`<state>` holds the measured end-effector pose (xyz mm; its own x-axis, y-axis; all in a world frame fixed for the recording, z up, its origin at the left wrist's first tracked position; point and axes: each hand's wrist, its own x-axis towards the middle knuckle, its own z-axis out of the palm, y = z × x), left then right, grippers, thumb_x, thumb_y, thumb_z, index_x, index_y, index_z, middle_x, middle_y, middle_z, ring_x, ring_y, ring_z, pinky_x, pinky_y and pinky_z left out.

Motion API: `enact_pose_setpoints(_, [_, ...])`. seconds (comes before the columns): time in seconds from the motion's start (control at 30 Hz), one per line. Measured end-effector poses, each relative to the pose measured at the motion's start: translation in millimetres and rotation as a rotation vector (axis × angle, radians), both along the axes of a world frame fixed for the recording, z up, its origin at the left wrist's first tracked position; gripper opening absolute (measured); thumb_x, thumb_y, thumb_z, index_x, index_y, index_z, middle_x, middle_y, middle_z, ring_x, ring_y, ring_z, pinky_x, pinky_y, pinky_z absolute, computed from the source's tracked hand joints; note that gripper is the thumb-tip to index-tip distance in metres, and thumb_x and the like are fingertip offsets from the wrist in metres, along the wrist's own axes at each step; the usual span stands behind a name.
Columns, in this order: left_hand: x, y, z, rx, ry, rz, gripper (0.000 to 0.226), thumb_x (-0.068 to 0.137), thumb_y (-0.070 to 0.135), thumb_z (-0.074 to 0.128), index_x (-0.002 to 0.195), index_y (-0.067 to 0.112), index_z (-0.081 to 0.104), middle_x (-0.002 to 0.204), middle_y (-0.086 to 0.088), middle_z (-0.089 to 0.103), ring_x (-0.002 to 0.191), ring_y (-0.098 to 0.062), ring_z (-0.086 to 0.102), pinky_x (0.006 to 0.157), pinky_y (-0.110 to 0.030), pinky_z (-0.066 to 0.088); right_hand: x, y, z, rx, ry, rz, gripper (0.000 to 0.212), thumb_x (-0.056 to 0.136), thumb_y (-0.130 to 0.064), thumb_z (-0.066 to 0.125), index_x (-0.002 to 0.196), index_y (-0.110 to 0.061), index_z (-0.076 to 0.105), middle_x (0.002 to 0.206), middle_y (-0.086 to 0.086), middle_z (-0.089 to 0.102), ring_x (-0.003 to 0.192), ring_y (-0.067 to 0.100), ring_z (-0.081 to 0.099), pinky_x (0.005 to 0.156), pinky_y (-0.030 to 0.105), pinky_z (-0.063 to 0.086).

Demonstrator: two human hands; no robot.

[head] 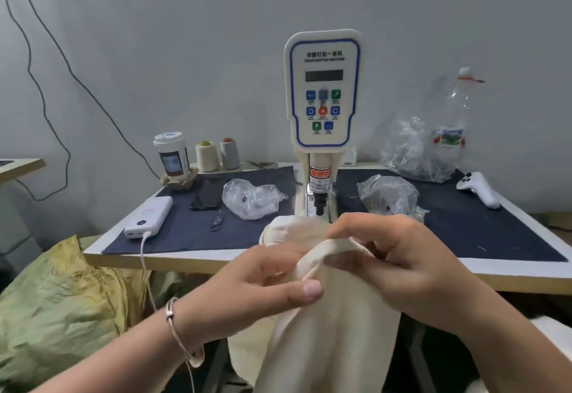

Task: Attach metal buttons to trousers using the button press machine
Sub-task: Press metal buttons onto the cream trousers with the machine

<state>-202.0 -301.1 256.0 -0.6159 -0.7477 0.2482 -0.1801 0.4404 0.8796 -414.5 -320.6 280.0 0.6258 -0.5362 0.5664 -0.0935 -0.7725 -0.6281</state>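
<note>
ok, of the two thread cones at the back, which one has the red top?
The right-hand thread cone, grey thread with a red core top, nearer the button machine. The other cone beside the cup is cream with a yellowish top.

Both bare forearms reached in from below and met at the middle; the left hand (266, 281), a thin silver bangle (173, 315) on its wrist, pinched with thumb extended, while the right hand (399, 262) curled its fingers, gripping opposite
</note>
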Motion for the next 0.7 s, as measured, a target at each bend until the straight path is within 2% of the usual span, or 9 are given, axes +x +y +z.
enact_pose_setpoints(0.07, [7, -11, -9, 0.143, 0.027, 0.099, 0.041, 0.082, 0.031, 0.068, 0.091, -0.009, 0.065, 0.088, -0.01, 0.058, 0.083, -0.021, 0.049, 0.075, -0.034, 0.035, -10, -12, -7, 0.178, 0.004, -0.025, 0.017, 0.087, -0.027, 0.068, 0.074, -0.016, 0.062, 0.053, -0.016, 0.046, 0.046, -0.002, 0.039, 0.048, 0.005, 0.029])
enact_pose_setpoints(0.1, [10, -16, -12, 0.19, 0.034, 0.114, 0.048, 0.08, 0.035, 0.068, 0.089, -0.012, 0.063, 0.084, -0.012, 0.054, 0.08, -0.023, 0.045, 0.071, -0.036, 0.032, -16, -19, -10, 0.293, 0.005, -0.007, 0.02, 0.084, -0.028, 0.071, 0.072, -0.014, 0.063, 0.053, -0.012, 0.05, 0.046, -0.002, 0.043, 0.047, 0.007, 0.031])
enact_pose_setpoints(0.13, [11, -20, -16, 0.214, 0.062, 0.136, 0.045, 0.081, 0.036, 0.068, 0.085, -0.008, 0.064, 0.081, -0.012, 0.054, 0.077, -0.021, 0.045, 0.066, -0.034, 0.034, -22, -26, -13, 0.412, 0.006, 0.027, 0.018, 0.081, -0.026, 0.073, 0.071, -0.014, 0.064, 0.056, -0.008, 0.057, 0.049, -0.001, 0.05, 0.047, 0.009, 0.036])
enact_pose_setpoints(0.2, [9, -28, -24, 0.225, 0.124, 0.128, 0.033, 0.089, 0.032, 0.065, 0.081, 0.0, 0.067, 0.075, -0.002, 0.06, 0.068, -0.011, 0.053, 0.061, -0.018, 0.039, -32, -42, -22, 0.61, -0.005, 0.108, 0.008, 0.078, -0.018, 0.074, 0.073, -0.015, 0.068, 0.066, 0.001, 0.067, 0.058, 0.009, 0.06, 0.053, 0.015, 0.045])
enact_pose_setpoints(0.27, [6, -36, -34, 0.269, 0.183, 0.142, 0.025, 0.094, 0.029, 0.058, 0.079, 0.013, 0.069, 0.069, 0.006, 0.062, 0.06, -0.002, 0.055, 0.056, -0.012, 0.041, -37, -56, -36, 0.741, -0.041, 0.165, 0.001, 0.079, -0.011, 0.069, 0.079, -0.012, 0.069, 0.074, 0.006, 0.067, 0.063, 0.014, 0.062, 0.057, 0.019, 0.048])
enact_pose_setpoints(0.4, [1, -66, -61, 0.292, 0.199, 0.438, 0.043, 0.094, 0.043, 0.061, 0.072, 0.009, 0.049, 0.068, -0.009, 0.037, 0.059, -0.015, 0.03, 0.053, -0.031, 0.021, -29, -84, -70, 0.988, -0.205, 0.13, 0.007, 0.089, -0.013, 0.063, 0.086, -0.008, 0.066, 0.076, 0.006, 0.064, 0.064, 0.013, 0.059, 0.058, 0.021, 0.047])
enact_pose_setpoints(0.53, [-9, -100, -80, 0.327, 0.187, 0.558, 0.039, 0.098, 0.037, 0.053, 0.065, 0.016, 0.046, 0.062, -0.002, 0.035, 0.055, -0.013, 0.029, 0.052, -0.029, 0.024, -13, -115, -88, 1.033, -0.24, -0.128, 0.016, 0.093, -0.013, 0.056, 0.078, -0.012, 0.061, 0.063, 0.0, 0.056, 0.051, 0.009, 0.049, 0.046, 0.02, 0.037])
enact_pose_setpoints(0.6, [-10, -117, -83, 0.374, 0.202, 0.541, 0.044, 0.097, 0.039, 0.057, 0.062, 0.014, 0.05, 0.059, -0.002, 0.039, 0.051, -0.012, 0.032, 0.049, -0.027, 0.025, -7, -131, -92, 1.046, -0.305, -0.195, 0.022, 0.094, -0.005, 0.051, 0.074, -0.009, 0.059, 0.058, 0.001, 0.052, 0.048, 0.009, 0.047, 0.043, 0.018, 0.037])
enact_pose_setpoints(0.7, [-4, -140, -85, 0.383, 0.236, 0.522, 0.037, 0.089, 0.037, 0.068, 0.073, 0.007, 0.056, 0.065, -0.008, 0.041, 0.055, -0.015, 0.033, 0.051, -0.028, 0.025, 0, -153, -98, 1.012, -0.381, -0.263, 0.022, 0.09, -0.001, 0.051, 0.071, -0.006, 0.059, 0.055, 0.001, 0.051, 0.046, 0.009, 0.046, 0.043, 0.016, 0.037])
